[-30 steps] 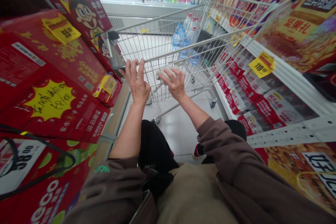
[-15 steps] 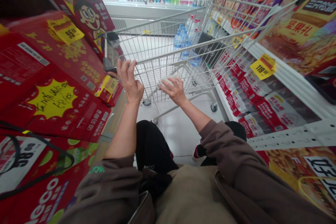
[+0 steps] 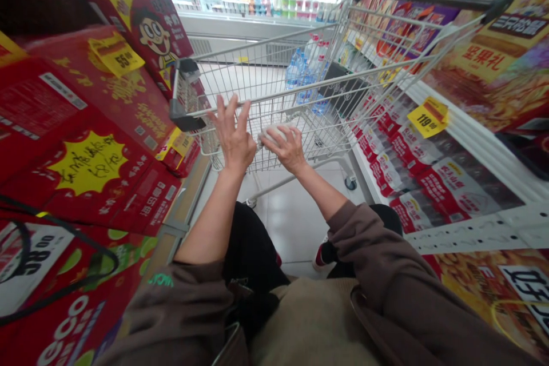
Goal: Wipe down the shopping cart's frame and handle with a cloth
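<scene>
A wire shopping cart (image 3: 364,75) stands crosswise in front of me, its dark corner bumper (image 3: 187,120) at the left. My left hand (image 3: 235,137) is at the cart's near top rail, palm away from me, with its fingers spread and nothing visible in them. Beside it, a little lower against the wire side, my right hand (image 3: 286,147) has its fingers curled over a pale crumpled cloth (image 3: 270,131). Most of that cloth is hidden beneath the fingers.
Stacked red gift boxes (image 3: 98,120) crowd the left side. On the right, a white shelf (image 3: 476,148) carries packed bottles (image 3: 454,189) and snack boxes (image 3: 489,63). Water bottles (image 3: 306,71) stand beyond the cart, before a lit refrigerated case (image 3: 257,26).
My left hand has moved right along the rail, away from the corner bumper, and its fingers have spread. My right hand stays nearly in place with the cloth. The view has tilted up slightly.
</scene>
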The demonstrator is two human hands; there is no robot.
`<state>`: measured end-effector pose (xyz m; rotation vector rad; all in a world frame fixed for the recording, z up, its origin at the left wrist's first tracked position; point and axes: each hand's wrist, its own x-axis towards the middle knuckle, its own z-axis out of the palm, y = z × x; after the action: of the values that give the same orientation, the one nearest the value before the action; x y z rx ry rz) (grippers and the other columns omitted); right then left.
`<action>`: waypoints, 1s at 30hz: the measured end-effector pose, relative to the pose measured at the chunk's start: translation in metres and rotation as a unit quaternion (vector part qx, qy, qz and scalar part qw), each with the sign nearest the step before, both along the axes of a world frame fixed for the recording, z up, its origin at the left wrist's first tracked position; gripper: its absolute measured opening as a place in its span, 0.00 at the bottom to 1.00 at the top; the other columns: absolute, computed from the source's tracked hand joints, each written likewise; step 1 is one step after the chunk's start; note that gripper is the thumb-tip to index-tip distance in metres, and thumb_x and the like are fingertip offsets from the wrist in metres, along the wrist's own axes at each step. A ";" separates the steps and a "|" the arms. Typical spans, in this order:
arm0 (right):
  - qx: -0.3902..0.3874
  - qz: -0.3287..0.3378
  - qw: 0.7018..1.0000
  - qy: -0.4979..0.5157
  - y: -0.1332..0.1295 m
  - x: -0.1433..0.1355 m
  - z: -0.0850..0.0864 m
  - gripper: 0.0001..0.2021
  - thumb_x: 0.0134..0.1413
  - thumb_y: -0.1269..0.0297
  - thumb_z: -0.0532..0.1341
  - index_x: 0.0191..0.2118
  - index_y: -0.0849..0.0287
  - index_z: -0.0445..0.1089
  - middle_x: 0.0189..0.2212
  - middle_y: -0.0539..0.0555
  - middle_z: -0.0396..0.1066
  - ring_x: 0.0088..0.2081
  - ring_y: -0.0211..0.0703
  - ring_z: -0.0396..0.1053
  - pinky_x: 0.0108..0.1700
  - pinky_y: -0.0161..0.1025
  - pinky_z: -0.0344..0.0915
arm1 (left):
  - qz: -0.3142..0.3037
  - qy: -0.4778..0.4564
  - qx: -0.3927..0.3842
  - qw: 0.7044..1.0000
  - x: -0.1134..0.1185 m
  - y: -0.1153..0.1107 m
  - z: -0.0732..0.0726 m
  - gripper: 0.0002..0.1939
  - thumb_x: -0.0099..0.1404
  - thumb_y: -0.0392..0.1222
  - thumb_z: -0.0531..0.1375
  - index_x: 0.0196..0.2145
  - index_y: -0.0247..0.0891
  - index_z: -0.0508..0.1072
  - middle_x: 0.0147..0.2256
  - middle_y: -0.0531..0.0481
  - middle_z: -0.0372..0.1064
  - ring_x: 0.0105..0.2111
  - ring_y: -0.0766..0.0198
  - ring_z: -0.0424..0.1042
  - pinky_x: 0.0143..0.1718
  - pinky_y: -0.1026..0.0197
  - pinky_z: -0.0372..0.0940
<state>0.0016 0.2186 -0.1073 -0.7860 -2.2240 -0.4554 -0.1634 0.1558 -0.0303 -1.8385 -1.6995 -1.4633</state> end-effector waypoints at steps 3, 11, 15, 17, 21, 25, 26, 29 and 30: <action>0.016 -0.028 0.999 0.034 0.009 0.001 0.007 0.18 0.75 0.61 0.53 0.62 0.37 0.69 0.64 0.47 0.71 0.68 0.49 0.61 0.71 0.61 0.54 | -0.050 0.037 -0.028 0.998 0.017 0.010 0.014 0.35 0.61 0.35 0.53 0.66 0.43 0.68 0.69 0.47 0.62 0.75 0.49 0.46 0.76 0.34 0.25; -0.016 -0.017 1.000 -0.004 0.005 0.017 -0.016 0.14 0.73 0.57 0.56 0.56 0.38 0.75 0.58 0.47 0.76 0.62 0.47 0.67 0.67 0.56 0.61 | -0.033 0.002 -0.013 0.999 0.028 0.020 0.018 0.33 0.62 0.31 0.51 0.64 0.42 0.70 0.62 0.42 0.68 0.69 0.49 0.59 0.76 0.35 0.29; 0.000 -0.046 0.998 0.047 0.013 0.021 -0.003 0.18 0.75 0.60 0.53 0.62 0.37 0.71 0.63 0.48 0.72 0.66 0.50 0.63 0.69 0.60 0.56 | -0.037 -0.008 -0.018 0.999 0.030 0.018 0.016 0.32 0.63 0.34 0.53 0.64 0.43 0.70 0.62 0.42 0.68 0.70 0.48 0.56 0.76 0.36 0.28; -0.003 -0.061 0.996 0.063 0.015 0.020 -0.001 0.19 0.75 0.62 0.53 0.63 0.36 0.70 0.64 0.48 0.71 0.67 0.50 0.62 0.70 0.60 0.54 | -0.040 -0.015 -0.021 0.999 0.031 0.018 0.016 0.32 0.62 0.34 0.53 0.64 0.42 0.69 0.63 0.42 0.67 0.70 0.47 0.55 0.76 0.35 0.27; -0.007 -0.038 0.999 0.025 0.007 0.022 -0.013 0.15 0.73 0.60 0.56 0.57 0.39 0.75 0.59 0.49 0.75 0.63 0.49 0.65 0.67 0.56 0.58 | -0.046 -0.011 -0.018 0.999 0.029 0.019 0.014 0.34 0.60 0.33 0.52 0.64 0.41 0.69 0.63 0.40 0.66 0.70 0.47 0.55 0.76 0.34 0.28; 0.015 -0.011 1.000 0.010 0.007 0.026 -0.007 0.15 0.73 0.59 0.56 0.58 0.42 0.74 0.58 0.51 0.75 0.62 0.50 0.65 0.65 0.57 0.59 | -0.035 0.012 -0.006 0.999 0.026 0.022 0.010 0.34 0.59 0.31 0.52 0.63 0.40 0.69 0.61 0.41 0.67 0.69 0.48 0.57 0.76 0.35 0.29; 0.018 -0.015 1.000 0.021 0.011 0.027 0.000 0.15 0.73 0.59 0.56 0.60 0.41 0.73 0.60 0.51 0.74 0.63 0.50 0.63 0.66 0.58 0.58 | -0.032 0.014 -0.003 0.999 0.025 0.022 0.010 0.34 0.59 0.31 0.52 0.63 0.41 0.69 0.61 0.41 0.67 0.68 0.48 0.57 0.76 0.35 0.29; 0.018 -0.042 0.998 0.050 0.022 0.031 0.018 0.18 0.74 0.61 0.54 0.63 0.37 0.69 0.64 0.49 0.70 0.67 0.52 0.59 0.68 0.61 0.54 | -0.030 0.013 0.003 0.999 0.025 0.024 0.008 0.34 0.58 0.31 0.53 0.63 0.42 0.69 0.61 0.41 0.67 0.69 0.48 0.57 0.76 0.36 0.28; 0.020 -0.052 0.997 0.055 0.024 0.031 0.020 0.18 0.74 0.61 0.54 0.63 0.37 0.69 0.65 0.49 0.69 0.67 0.52 0.59 0.68 0.61 0.54 | -0.032 0.011 0.004 0.999 0.025 0.024 0.008 0.35 0.58 0.31 0.53 0.63 0.42 0.69 0.61 0.41 0.67 0.69 0.48 0.57 0.76 0.36 0.27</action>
<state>0.0329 0.2423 -0.0875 -0.8866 -2.0743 -0.4929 -0.1387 0.1796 -0.0224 -1.9138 -1.6374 -1.4667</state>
